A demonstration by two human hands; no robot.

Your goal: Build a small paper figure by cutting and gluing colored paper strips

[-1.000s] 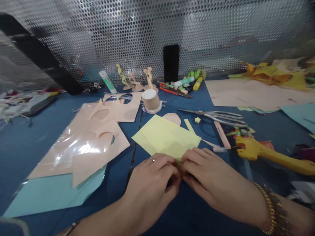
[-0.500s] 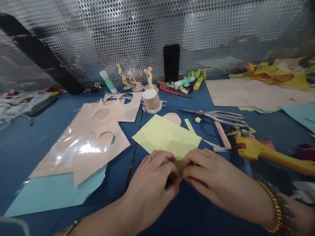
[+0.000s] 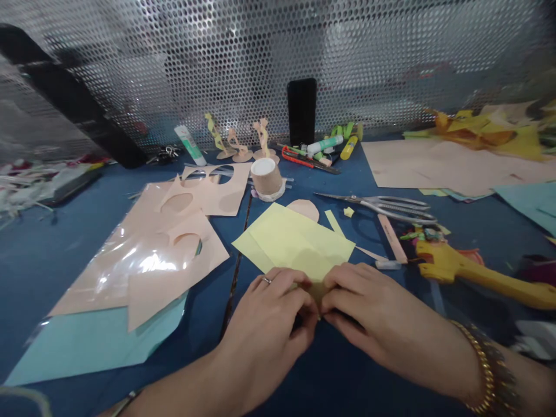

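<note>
A sheet of pale yellow paper (image 3: 299, 237) lies at a slant on the blue table, its near edge between my two hands. My left hand (image 3: 278, 313) is closed, thumb and fingers pinching that edge. Close beside it on the right, my right hand (image 3: 369, 307) grips the same edge with curled fingers. The fingertips nearly meet, and they hide the part of the paper they hold. A round pink paper disc (image 3: 304, 210) shows partly from under the far side of the sheet. Just right of the sheet lie a thin yellow paper strip (image 3: 333, 222) and a tiny yellow star (image 3: 348, 212).
Metal scissors (image 3: 382, 205) and a yellow glue gun (image 3: 452, 263) lie to the right. Cut pink sheets (image 3: 174, 278) in a clear sleeve cover the left. Behind stand a tape roll (image 3: 266, 176), a glue stick (image 3: 190, 145), small twisted paper figures (image 3: 263, 139) and a black phone (image 3: 302, 110).
</note>
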